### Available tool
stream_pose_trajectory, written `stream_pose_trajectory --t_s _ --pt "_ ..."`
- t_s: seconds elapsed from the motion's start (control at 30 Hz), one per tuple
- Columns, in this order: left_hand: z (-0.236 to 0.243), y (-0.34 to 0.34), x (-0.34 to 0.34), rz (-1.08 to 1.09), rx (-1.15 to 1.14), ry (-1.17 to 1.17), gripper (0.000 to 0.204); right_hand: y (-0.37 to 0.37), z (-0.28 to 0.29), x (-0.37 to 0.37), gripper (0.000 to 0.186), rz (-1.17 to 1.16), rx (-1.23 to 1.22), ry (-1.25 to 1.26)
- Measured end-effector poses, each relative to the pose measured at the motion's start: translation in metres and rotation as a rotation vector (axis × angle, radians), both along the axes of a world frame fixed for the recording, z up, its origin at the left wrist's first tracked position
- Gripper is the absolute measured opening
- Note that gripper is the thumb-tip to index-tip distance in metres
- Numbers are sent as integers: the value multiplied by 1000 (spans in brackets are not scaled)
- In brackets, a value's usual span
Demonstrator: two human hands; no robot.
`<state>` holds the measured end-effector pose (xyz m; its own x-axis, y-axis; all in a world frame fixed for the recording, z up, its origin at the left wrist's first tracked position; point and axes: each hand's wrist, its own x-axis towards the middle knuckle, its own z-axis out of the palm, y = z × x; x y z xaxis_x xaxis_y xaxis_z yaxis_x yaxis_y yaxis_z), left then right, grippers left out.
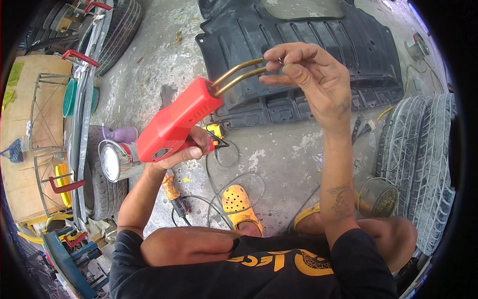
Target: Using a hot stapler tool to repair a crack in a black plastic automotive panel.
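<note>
My left hand [191,149] is wrapped round the handle of a red hot stapler [177,117], a plastic-repair tool. Two brass-coloured prongs [236,74] stick out from its front end and point up to the right. At their tips, my right hand [316,79] pinches a small bent wire staple [281,61] between thumb and fingers. Whether the staple touches the prongs is hidden by the fingers. Beyond the hands, a large black plastic undertray [318,45] lies on the floor, with ribs, holes and a cut-out.
Tyres [420,164] stand at the right, beside a metal tin [377,197]. On the left are a paint can [117,159] on a tyre, and a metal rail [82,124] with red clamps. A yellow power tool [172,192] and loose cables [211,184] lie near my yellow clog [239,204].
</note>
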<state>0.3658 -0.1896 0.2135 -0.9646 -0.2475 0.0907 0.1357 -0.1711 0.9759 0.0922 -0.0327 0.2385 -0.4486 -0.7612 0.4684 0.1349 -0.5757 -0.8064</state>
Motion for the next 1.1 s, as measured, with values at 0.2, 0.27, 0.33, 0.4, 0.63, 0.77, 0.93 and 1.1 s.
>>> stream_pose_trajectory --t_s 0.2,0.27,0.33,0.4,0.63,0.77,0.93,1.1 --pt "-1 2 -3 -20 27 29 18 1 1 -3 10 -79 4 177" --pt "-6 -5 -1 -59 13 24 18 1 3 -2 9 -86 11 195" --pt "-10 -10 1 -98 -3 17 17 1 6 -1 9 -93 16 211" --pt "-12 -11 1 -126 -3 31 17 2 7 0 9 -89 22 236" --pt "-10 -8 2 -99 12 -5 18 4 11 0 9 -79 26 251" --pt "-3 0 1 -23 13 -4 18 6 12 0 9 -93 41 284" --pt "2 -6 3 -18 -82 -80 17 12 19 -4 8 -228 125 477" --pt "4 -13 6 14 -243 -105 17 13 24 -5 10 -286 135 643"
